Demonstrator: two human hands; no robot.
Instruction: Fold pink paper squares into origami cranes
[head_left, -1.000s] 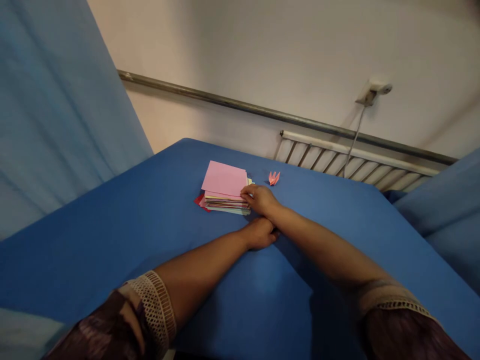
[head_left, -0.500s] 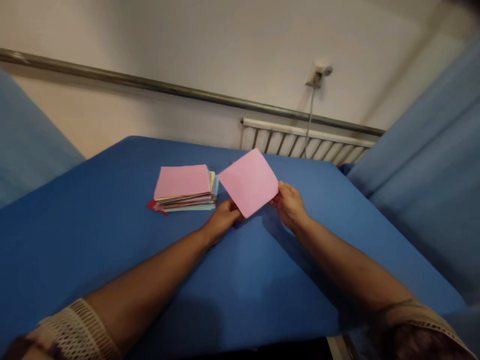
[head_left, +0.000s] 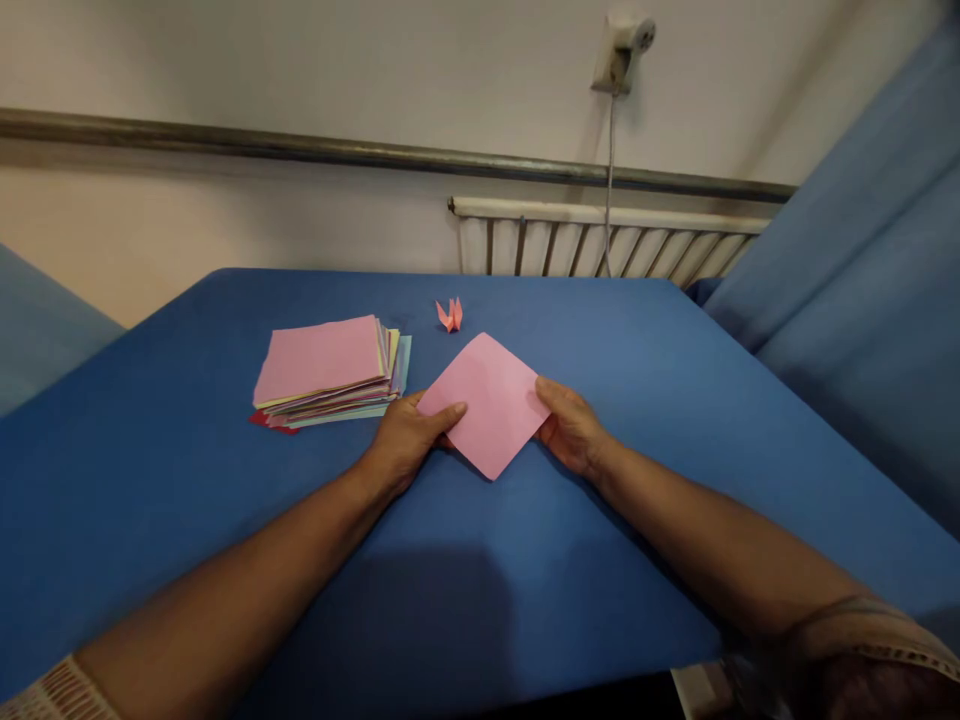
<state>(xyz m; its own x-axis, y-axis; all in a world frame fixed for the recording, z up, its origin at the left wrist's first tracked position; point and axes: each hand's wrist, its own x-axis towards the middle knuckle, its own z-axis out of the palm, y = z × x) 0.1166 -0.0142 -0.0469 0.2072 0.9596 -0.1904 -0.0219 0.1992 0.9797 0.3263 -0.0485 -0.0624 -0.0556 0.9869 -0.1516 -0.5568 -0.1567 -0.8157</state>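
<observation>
Between my hands is a square sheet of pink paper point(head_left: 491, 405), turned so one corner points toward me. My left hand point(head_left: 409, 435) pinches its left corner, thumb lying on top and fingers underneath. The right corner is gripped by my right hand point(head_left: 571, 422), with the thumb on the upper face. To the left lies a thick stack of coloured paper point(head_left: 322, 362), pink on top, with yellow, light blue and red edges sticking out. Behind the sheet sits a small folded pink-orange paper figure point(head_left: 450, 315) with pointed tips.
A blue-covered table point(head_left: 600, 560) carries everything. Along its far side are a white radiator point(head_left: 585, 235), a metal pipe point(head_left: 337, 150) and a wall socket point(head_left: 621, 55) with a hanging cord. Blue curtains point(head_left: 862, 230) hang at both sides.
The pink sheet has come lower and flatter, and my left hand now holds its left corner. The folded figure has come into sight behind it. The camera view has shifted.
</observation>
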